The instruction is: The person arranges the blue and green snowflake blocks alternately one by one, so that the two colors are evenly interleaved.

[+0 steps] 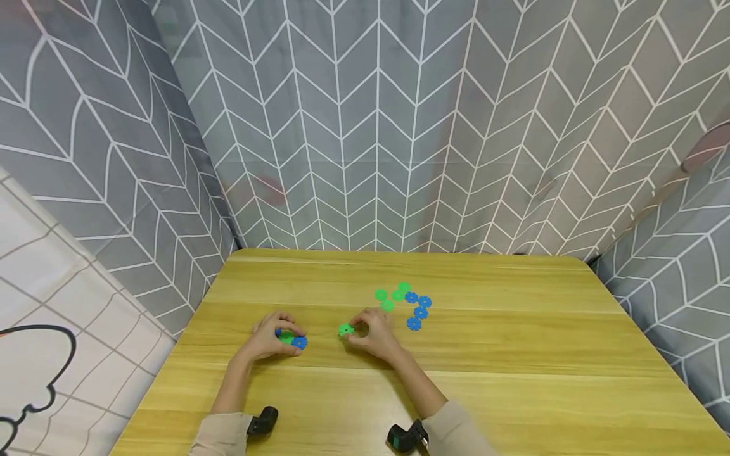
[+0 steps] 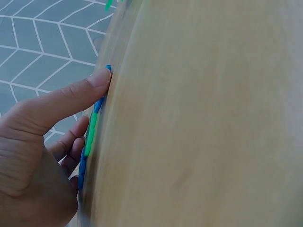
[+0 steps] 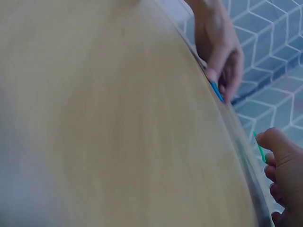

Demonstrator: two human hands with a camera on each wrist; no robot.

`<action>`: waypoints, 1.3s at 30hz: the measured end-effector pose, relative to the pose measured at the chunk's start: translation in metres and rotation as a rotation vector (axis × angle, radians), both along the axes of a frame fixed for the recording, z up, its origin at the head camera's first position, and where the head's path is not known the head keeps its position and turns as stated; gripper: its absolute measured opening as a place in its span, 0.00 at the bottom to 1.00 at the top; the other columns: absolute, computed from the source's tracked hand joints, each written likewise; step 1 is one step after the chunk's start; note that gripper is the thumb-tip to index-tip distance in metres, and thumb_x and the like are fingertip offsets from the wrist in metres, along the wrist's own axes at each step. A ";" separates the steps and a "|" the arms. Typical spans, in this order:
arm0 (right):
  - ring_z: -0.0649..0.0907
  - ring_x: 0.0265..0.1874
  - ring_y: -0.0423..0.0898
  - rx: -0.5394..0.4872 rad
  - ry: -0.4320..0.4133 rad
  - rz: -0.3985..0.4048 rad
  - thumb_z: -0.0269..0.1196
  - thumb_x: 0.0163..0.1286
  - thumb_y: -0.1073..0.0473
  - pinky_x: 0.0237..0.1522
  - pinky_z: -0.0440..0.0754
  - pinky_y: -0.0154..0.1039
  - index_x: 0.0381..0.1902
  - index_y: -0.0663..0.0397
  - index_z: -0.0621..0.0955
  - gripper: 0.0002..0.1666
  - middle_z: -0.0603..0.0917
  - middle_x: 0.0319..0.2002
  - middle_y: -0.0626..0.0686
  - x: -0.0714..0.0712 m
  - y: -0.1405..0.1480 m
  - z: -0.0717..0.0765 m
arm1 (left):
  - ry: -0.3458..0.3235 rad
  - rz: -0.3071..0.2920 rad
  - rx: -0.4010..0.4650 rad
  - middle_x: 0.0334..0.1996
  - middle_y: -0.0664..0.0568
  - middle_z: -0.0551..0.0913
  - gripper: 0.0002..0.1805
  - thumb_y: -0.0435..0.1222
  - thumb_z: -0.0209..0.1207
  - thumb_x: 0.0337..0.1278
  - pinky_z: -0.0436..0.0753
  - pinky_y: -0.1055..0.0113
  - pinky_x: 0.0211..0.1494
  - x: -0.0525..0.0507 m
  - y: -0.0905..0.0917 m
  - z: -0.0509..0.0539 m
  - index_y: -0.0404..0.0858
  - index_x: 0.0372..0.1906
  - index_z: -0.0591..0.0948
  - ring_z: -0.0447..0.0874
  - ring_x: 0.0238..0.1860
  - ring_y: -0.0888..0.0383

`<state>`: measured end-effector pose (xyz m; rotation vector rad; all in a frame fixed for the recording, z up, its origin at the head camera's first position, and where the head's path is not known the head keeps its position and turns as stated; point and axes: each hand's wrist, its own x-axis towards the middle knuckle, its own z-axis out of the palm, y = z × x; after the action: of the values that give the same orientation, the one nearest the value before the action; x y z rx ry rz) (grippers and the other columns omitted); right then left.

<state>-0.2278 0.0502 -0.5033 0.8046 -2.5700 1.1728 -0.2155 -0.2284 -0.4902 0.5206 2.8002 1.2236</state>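
Observation:
My left hand point(image 1: 268, 339) holds a short row of notched flat discs near the left of the table. A blue disc point(image 1: 300, 342) is at the row's right end, a green disc point(image 1: 286, 338) in the middle and another blue disc point(image 2: 82, 168) at the far end, partly hidden by fingers in the head view. In the left wrist view the thumb presses the near blue disc's edge. To the right, my right hand point(image 1: 376, 334) pinches a single green disc point(image 1: 345, 330) between thumb and fingers. In the right wrist view that disc appears edge-on, apart from the left hand's row.
Beyond the right hand lie several loose green discs point(image 1: 387, 306) and several blue discs point(image 1: 421, 313), some touching or overlapping. The wooden table point(image 1: 513, 329) ends at a patterned grey curtain point(image 1: 353, 126). A black camera point(image 1: 263, 421) sits at the left wrist.

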 end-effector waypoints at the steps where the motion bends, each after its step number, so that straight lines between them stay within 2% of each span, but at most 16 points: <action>1: 0.76 0.42 0.50 0.012 -0.001 0.008 0.71 0.50 0.55 0.47 0.61 0.48 0.33 0.56 0.84 0.14 0.83 0.35 0.51 0.001 -0.005 -0.001 | 0.000 0.001 0.004 0.46 0.44 0.74 0.17 0.38 0.76 0.29 0.50 0.39 0.53 0.000 0.000 0.000 0.43 0.34 0.88 0.65 0.53 0.39; 8: 0.73 0.42 0.45 0.124 -0.028 0.108 0.70 0.54 0.52 0.46 0.57 0.43 0.35 0.54 0.84 0.14 0.82 0.37 0.48 0.011 -0.030 0.002 | 0.006 -0.001 0.010 0.45 0.45 0.75 0.16 0.39 0.76 0.30 0.49 0.38 0.54 -0.002 -0.002 -0.004 0.44 0.34 0.88 0.66 0.52 0.41; 18: 0.72 0.44 0.44 0.245 -0.002 0.117 0.69 0.56 0.48 0.47 0.59 0.43 0.36 0.51 0.85 0.15 0.83 0.40 0.47 0.018 -0.044 0.004 | -0.008 -0.004 0.026 0.46 0.44 0.74 0.17 0.38 0.76 0.31 0.48 0.39 0.53 -0.001 -0.002 -0.006 0.42 0.34 0.88 0.64 0.53 0.37; 26: 0.72 0.44 0.42 0.271 0.006 0.113 0.68 0.58 0.47 0.46 0.58 0.40 0.38 0.49 0.86 0.15 0.82 0.41 0.47 0.020 -0.050 0.005 | -0.015 0.005 0.023 0.46 0.44 0.74 0.17 0.39 0.76 0.31 0.48 0.39 0.53 -0.003 -0.002 -0.006 0.43 0.34 0.88 0.64 0.53 0.38; 39: 0.71 0.43 0.41 0.265 0.021 0.110 0.68 0.59 0.47 0.47 0.60 0.42 0.38 0.48 0.86 0.14 0.82 0.40 0.45 0.024 -0.055 0.008 | -0.026 0.001 0.023 0.47 0.44 0.73 0.17 0.39 0.76 0.32 0.47 0.38 0.54 -0.001 -0.001 -0.002 0.42 0.35 0.88 0.63 0.53 0.39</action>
<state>-0.2033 -0.0044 -0.4954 1.0194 -2.7309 0.8544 -0.2166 -0.2296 -0.4926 0.5015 2.7688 1.2546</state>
